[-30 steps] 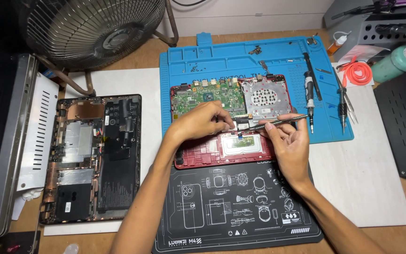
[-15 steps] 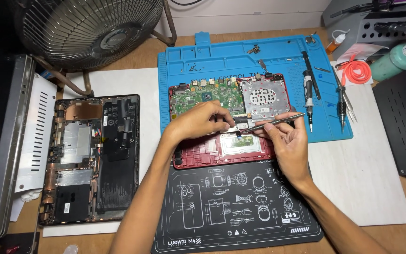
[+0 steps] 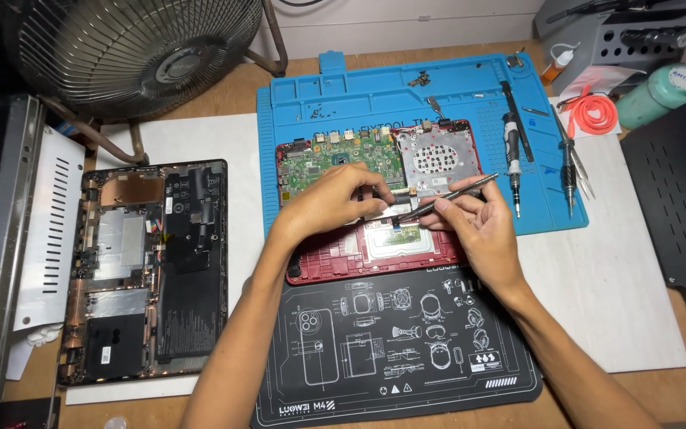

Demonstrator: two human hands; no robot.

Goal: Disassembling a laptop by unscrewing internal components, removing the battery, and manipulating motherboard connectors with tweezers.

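Observation:
An opened red laptop base point(image 3: 335, 266) lies across the blue repair mat point(image 3: 375, 95) and the black printed mat point(image 3: 391, 357). Its green circuit board point(image 3: 335, 159) and a perforated silver plate point(image 3: 438, 159) are exposed. My left hand point(image 3: 335, 202) rests on the middle of the laptop, fingertips pinching a small flat part near the board's lower edge. My right hand point(image 3: 474, 226) holds metal tweezers point(image 3: 446, 197), their tips meeting my left fingertips above the silver touchpad back point(image 3: 395, 238).
A second opened laptop chassis point(image 3: 148, 262) lies at left on a white sheet, beside a silver panel point(image 3: 37, 230). A fan point(image 3: 136, 48) stands behind. Screwdrivers point(image 3: 511, 151) and a probe point(image 3: 569, 171) lie at right, near an orange ring point(image 3: 593, 111), a green bottle point(image 3: 660, 94) and a black box point(image 3: 680, 191).
Both hands stay over the red laptop; the tweezers have tilted and shifted slightly toward my left fingertips. Nothing else has moved.

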